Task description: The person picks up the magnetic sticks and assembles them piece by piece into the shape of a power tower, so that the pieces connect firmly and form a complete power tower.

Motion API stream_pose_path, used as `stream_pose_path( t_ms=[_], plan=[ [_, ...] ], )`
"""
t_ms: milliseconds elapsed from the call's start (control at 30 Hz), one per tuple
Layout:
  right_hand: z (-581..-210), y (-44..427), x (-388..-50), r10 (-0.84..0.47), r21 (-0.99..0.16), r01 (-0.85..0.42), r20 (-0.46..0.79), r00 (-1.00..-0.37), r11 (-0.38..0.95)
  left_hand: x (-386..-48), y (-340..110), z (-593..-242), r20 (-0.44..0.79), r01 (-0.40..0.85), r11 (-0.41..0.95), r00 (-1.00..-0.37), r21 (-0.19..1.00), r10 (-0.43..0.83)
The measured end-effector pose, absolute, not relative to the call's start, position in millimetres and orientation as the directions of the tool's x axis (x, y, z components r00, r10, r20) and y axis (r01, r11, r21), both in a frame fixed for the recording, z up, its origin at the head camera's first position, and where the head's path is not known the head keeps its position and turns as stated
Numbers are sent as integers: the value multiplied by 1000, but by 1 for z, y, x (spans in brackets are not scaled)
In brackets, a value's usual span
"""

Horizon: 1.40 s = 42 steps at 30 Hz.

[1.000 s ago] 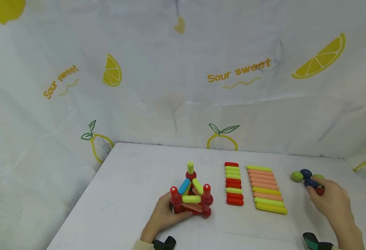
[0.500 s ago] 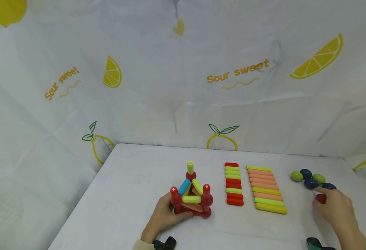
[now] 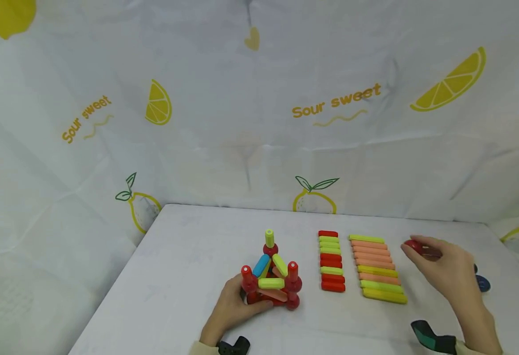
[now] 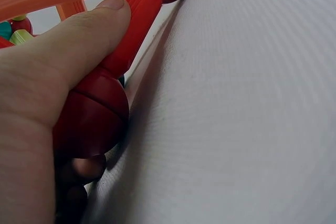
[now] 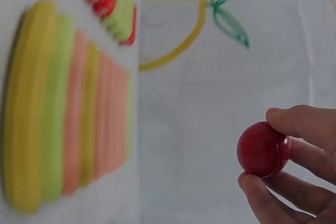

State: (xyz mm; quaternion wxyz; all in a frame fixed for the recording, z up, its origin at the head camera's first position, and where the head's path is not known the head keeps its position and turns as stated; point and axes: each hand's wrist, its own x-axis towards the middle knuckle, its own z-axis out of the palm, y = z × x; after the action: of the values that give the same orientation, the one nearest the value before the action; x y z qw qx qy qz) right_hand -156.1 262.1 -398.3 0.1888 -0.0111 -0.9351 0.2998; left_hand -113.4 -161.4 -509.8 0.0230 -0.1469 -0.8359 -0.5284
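Observation:
Near the table's front, a frame of rods and red balls (image 3: 271, 283) stands with three short rods upright on top. My left hand (image 3: 230, 308) grips its lower left corner, the thumb lying along a red rod (image 4: 137, 22) beside a dark red ball (image 4: 94, 114). Over the right part of the table, my right hand (image 3: 452, 268) pinches a red ball (image 5: 260, 149) between thumb and fingertips, lifted off the surface. Behind that hand a dark blue ball (image 3: 483, 283) shows partly; the other loose balls are mostly hidden by it.
Right of the frame lies a column of short red and lime rods (image 3: 331, 261). Beside it is a column of longer salmon, yellow and lime rods (image 3: 376, 268). A white printed cloth (image 3: 224, 123) hangs behind the white table (image 3: 161, 286).
My right hand has picked the red ball from the loose balls at the right and carried it left and up, towards the long rods. The left hand and frame stay put.

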Motion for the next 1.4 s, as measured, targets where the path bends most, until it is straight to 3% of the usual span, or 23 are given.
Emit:
stream_pose_path(
  t_ms=[300, 633, 967, 1400],
  plan=[
    [-346, 151, -161, -144, -712, -484, 484, -863, 508, -114, -162, -510, 205, 284, 385, -951, 878, 233],
    [-334, 67, -173, -378, -775, -575, 466, -800, 263, -114, -162, -509, 199, 275, 412, -956, 869, 218],
    [-341, 46, -178, -443, -777, -571, 427, -788, 266, -116, -161, -510, 212, 288, 416, -952, 863, 219],
    [-343, 45, -178, -457, -731, -623, 469, -756, 280, -116, -161, -511, 217, 293, 414, -951, 862, 221]
  ],
)
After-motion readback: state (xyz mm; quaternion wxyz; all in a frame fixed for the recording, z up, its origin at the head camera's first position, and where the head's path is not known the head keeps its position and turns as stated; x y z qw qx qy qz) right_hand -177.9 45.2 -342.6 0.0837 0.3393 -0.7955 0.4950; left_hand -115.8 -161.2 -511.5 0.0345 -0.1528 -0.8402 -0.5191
